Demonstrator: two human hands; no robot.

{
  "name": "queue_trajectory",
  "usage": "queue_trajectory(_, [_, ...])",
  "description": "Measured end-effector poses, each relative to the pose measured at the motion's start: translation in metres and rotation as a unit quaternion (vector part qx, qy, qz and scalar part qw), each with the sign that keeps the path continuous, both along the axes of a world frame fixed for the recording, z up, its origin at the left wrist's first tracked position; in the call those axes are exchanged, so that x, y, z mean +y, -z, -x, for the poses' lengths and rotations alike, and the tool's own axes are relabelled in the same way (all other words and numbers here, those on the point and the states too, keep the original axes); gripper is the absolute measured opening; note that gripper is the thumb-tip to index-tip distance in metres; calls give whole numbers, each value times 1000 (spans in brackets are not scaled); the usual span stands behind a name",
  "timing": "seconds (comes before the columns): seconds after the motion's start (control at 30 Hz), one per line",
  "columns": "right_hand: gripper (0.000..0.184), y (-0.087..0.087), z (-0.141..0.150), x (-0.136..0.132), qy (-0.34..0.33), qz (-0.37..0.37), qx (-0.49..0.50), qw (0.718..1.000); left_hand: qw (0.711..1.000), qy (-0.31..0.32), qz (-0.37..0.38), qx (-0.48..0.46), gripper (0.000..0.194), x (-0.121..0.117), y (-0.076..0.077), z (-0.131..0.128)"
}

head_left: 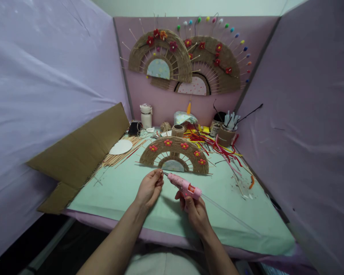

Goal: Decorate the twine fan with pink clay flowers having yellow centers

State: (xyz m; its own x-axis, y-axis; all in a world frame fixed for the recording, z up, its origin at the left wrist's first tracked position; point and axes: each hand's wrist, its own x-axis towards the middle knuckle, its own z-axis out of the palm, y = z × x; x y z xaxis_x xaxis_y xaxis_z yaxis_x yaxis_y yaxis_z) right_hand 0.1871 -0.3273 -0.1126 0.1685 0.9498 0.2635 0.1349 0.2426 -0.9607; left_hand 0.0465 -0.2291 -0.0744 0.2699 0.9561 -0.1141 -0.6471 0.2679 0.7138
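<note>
My right hand [193, 210] is wrapped round the handle of a pink hot glue gun [179, 182], and a long clear glue stick [232, 214] trails out of its back. The gun's nozzle points left, right at the fingertips of my left hand [150, 187]. Those fingers are pinched together; whatever they hold is too small to make out. Just beyond both hands lies a twine-wrapped half-ring fan [149, 154] with red flowers along its arc and a pale patterned half-disc [173, 165] at its centre.
Left are thin sticks [126, 152], a white oval [120, 146] and a cardboard sheet [83, 141]. Behind stand a twine spool [177, 130], a white jar [146, 115] and a brown pot [227, 135]. Coloured pipe cleaners [212, 145] spread right. Two finished fans [160, 49] hang on the back panel.
</note>
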Motion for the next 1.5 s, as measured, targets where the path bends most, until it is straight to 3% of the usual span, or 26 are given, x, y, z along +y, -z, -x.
queue_trajectory(1.2, [50, 9, -3, 2, -4, -5, -9, 1000, 1000, -16, 12, 13, 43, -3, -4, -1])
queue_trajectory(1.5, [53, 4, -3, 2, 8, -10, -17, 1000, 999, -24, 18, 13, 44, -2, -2, -2])
